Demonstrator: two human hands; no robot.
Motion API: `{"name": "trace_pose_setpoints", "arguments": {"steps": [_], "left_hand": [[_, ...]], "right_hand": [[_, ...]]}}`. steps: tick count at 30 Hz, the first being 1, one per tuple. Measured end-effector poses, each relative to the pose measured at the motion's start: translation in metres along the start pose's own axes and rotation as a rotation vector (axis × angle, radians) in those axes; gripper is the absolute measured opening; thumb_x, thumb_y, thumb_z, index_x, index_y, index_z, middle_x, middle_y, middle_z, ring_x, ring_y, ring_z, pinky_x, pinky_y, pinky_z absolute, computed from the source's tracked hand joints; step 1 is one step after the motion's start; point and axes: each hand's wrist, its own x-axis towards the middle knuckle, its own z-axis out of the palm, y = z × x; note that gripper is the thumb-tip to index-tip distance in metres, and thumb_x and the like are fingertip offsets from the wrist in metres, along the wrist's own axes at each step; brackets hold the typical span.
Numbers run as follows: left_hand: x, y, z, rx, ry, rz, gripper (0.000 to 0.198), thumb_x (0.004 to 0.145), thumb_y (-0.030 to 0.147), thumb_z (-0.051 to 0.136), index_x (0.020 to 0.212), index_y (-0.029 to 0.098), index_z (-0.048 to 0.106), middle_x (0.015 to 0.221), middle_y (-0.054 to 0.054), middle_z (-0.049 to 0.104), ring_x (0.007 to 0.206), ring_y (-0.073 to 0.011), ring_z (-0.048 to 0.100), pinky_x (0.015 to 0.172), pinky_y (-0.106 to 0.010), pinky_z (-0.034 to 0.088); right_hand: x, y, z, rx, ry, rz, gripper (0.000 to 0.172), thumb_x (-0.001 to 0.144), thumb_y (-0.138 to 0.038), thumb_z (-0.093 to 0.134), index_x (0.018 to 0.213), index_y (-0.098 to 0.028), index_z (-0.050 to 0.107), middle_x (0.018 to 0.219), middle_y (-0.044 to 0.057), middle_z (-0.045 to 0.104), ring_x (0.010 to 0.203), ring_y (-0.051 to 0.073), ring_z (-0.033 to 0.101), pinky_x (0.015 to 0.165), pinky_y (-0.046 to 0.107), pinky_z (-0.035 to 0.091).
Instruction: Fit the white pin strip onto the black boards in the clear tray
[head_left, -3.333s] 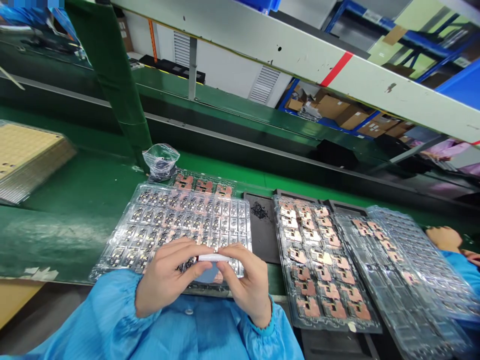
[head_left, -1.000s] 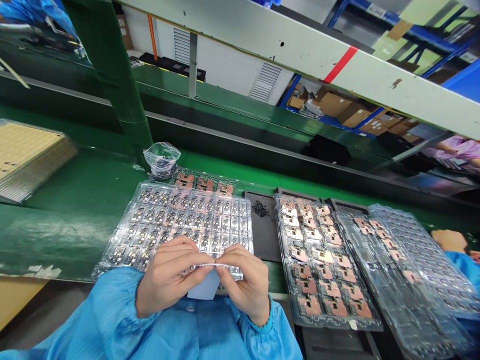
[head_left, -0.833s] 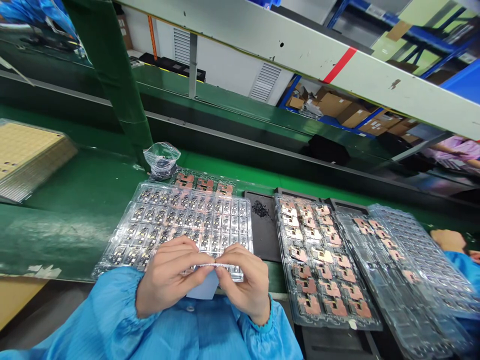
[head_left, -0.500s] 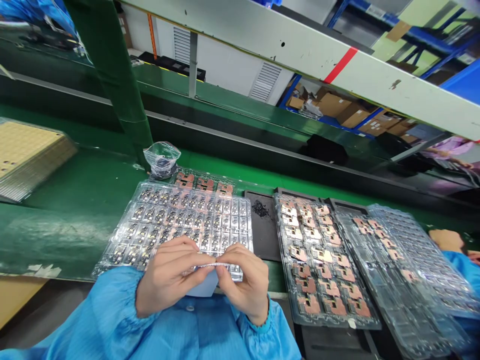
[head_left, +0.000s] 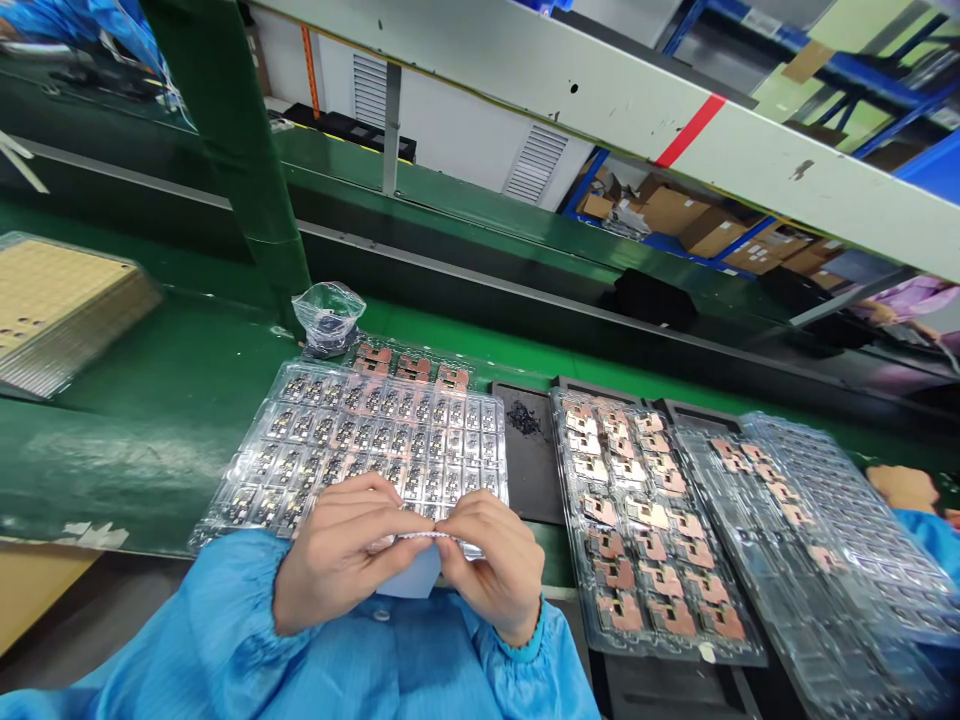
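Green line bench (head_left: pixel 150 450), head view: left hand (head_left: pixel 337 555) and right hand (head_left: pixel 491 570) pinch thin white strip (head_left: pixel 424 535) between fingertips, ends level. Even, light pinch suits strip. Pale blue card (head_left: pixel 412 572) just below grip. Beyond grip, clear blister tray (head_left: pixel 480 405) holds rows of dark circuit parts (head_left: pixel 390 430); right of grip, second tray (head_left: pixel 564 470) holds copper pieces (head_left: pixel 645 510).

Left of the clear tray of dark circuit boards (head_left: pixel 352 440), the green bench (head_left: pixel 127 450) gives the widest free path, running to a stack of gold boards (head_left: pixel 60 310). Right of that tray, a black mat (head_left: pixel 532 480) offers a narrow passage before a tray of copper parts (head_left: pixel 645 530) stands in the way. Beyond it sit a smaller copper-part tray (head_left: pixel 412 368), a plastic bag (head_left: pixel 328 318) and a green post (head_left: pixel 247 170). The left hand (head_left: pixel 345 555) and right hand (head_left: pixel 491 570), pinching a thin strip (head_left: pixel 424 536), cover its near edge.
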Motion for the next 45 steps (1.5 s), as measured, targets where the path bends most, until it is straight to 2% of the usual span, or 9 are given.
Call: {"name": "trace_pose_setpoints", "arguments": {"steps": [3,7,12,17,24,33,38,45], "left_hand": [[-0.002,0.001,-0.002,-0.03,-0.029,-0.036,0.016,0.086,0.017,0.066,0.102,0.016,0.069,0.074,-0.002,0.07,0.072,-0.0154,0.065,0.07,-0.029,0.053],[-0.006,0.002,-0.004,-0.115,-0.075,-0.13,0.021,0.089,0.017,0.059,0.108,0.018,0.069,0.082,-0.002,0.071,0.081,-0.015,0.063,0.074,-0.028,0.051],[-0.007,0.003,-0.004,-0.15,-0.076,-0.178,0.021,0.089,0.011,0.059,0.104,0.02,0.069,0.082,0.0,0.07,0.081,-0.0127,0.062,0.073,-0.024,0.05],[-0.009,0.002,-0.003,-0.161,-0.104,-0.224,0.02,0.088,0.014,0.062,0.105,0.023,0.069,0.083,0.001,0.07,0.082,-0.0129,0.063,0.075,-0.024,0.05],[-0.011,0.002,-0.004,-0.204,-0.104,-0.283,0.019,0.089,0.013,0.06,0.101,0.024,0.071,0.079,0.0,0.068,0.077,-0.0133,0.061,0.069,-0.026,0.048],[-0.009,-0.001,-0.004,-0.215,-0.078,-0.225,0.019,0.088,0.011,0.062,0.101,0.02,0.071,0.079,-0.001,0.068,0.078,-0.0141,0.06,0.068,-0.027,0.049],[-0.01,-0.003,-0.007,-0.203,-0.086,-0.187,0.02,0.089,0.011,0.06,0.104,0.019,0.07,0.081,-0.002,0.068,0.08,-0.0138,0.061,0.07,-0.026,0.051],[-0.008,-0.003,-0.006,-0.111,-0.04,-0.073,0.019,0.087,0.008,0.063,0.104,0.014,0.069,0.078,-0.004,0.071,0.079,-0.0161,0.063,0.074,-0.032,0.053]], "right_hand": [[-0.001,-0.001,-0.002,0.02,-0.007,0.01,0.016,0.089,-0.01,0.06,0.102,-0.016,0.066,0.076,0.006,0.068,0.067,0.019,0.061,0.063,0.036,0.051],[-0.001,-0.001,-0.003,0.027,-0.005,-0.004,0.017,0.09,-0.009,0.06,0.104,-0.016,0.066,0.076,0.006,0.067,0.067,0.019,0.062,0.063,0.036,0.051],[-0.001,-0.001,-0.004,0.025,-0.001,-0.015,0.015,0.09,-0.009,0.06,0.103,-0.014,0.066,0.075,0.007,0.067,0.067,0.018,0.061,0.063,0.035,0.051],[-0.002,0.0,-0.006,0.004,0.009,-0.021,0.014,0.091,-0.012,0.058,0.103,-0.015,0.066,0.075,0.007,0.068,0.066,0.019,0.061,0.062,0.035,0.052],[-0.003,0.001,-0.005,0.011,0.007,-0.019,0.012,0.092,-0.012,0.058,0.101,-0.015,0.066,0.073,0.007,0.066,0.065,0.019,0.06,0.062,0.036,0.051],[-0.001,0.002,-0.003,0.041,0.011,-0.02,0.014,0.091,-0.014,0.06,0.103,-0.014,0.067,0.073,0.007,0.067,0.066,0.019,0.061,0.062,0.036,0.051],[-0.001,0.001,-0.004,0.142,-0.012,0.036,0.02,0.09,-0.02,0.06,0.108,-0.015,0.067,0.077,0.009,0.068,0.068,0.021,0.061,0.061,0.037,0.05],[-0.001,-0.002,-0.006,0.18,0.003,0.144,0.02,0.087,-0.013,0.059,0.104,-0.017,0.068,0.08,0.008,0.069,0.07,0.02,0.062,0.064,0.036,0.05]]}}
